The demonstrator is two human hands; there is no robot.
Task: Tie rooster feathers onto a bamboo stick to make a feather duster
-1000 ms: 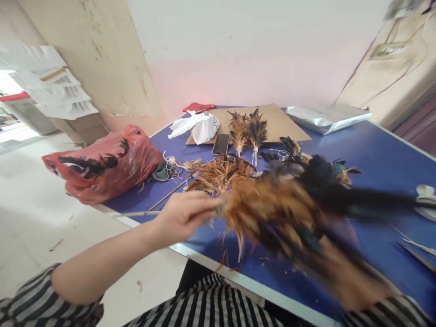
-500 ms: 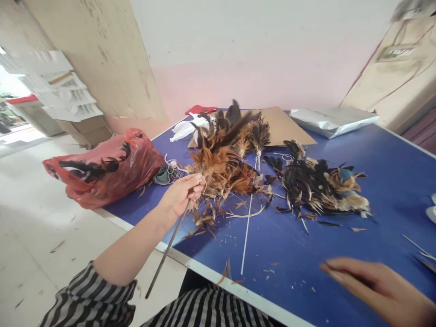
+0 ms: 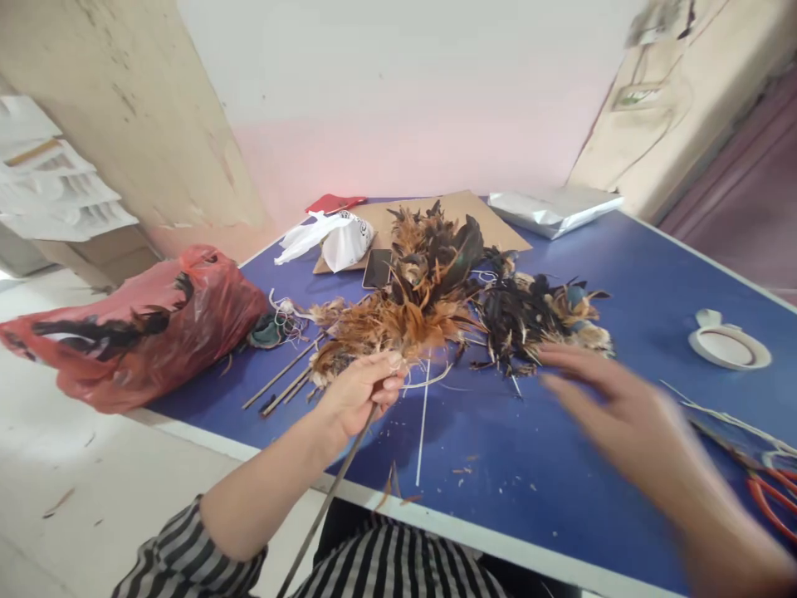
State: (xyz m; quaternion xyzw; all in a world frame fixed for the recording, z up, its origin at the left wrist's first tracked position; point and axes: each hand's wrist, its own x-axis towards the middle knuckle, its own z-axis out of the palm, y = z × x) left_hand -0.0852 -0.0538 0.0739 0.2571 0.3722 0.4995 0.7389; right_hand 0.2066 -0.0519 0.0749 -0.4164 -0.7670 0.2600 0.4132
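My left hand (image 3: 361, 390) is closed around a thin stick just below a tuft of brown and black feathers, a feather duster (image 3: 414, 320). The bare end of its stick slants down past the table edge. My right hand (image 3: 613, 399), smeared by motion, hovers over the blue table (image 3: 486, 465) with its fingers stretched out and nothing in them. Close to its fingertips lies a pile of dark feather bundles (image 3: 516, 324). More brown feathers (image 3: 327, 357) and several sticks (image 3: 286, 390) lie behind my left hand.
A red plastic bag (image 3: 149, 340) of feathers rests at the left edge, beside tangled string (image 3: 286, 311). Farther back are a phone (image 3: 377, 268), a white bag (image 3: 345, 241), cardboard (image 3: 491, 223) and a silver package (image 3: 554, 212). To the right are red-handled scissors (image 3: 769, 498) and a roll of tape (image 3: 728, 347).
My right hand has moved up and inward across the table, its fingers spreading. The feather duster stays in my left hand, more upright and nearer the middle. The view has turned right.
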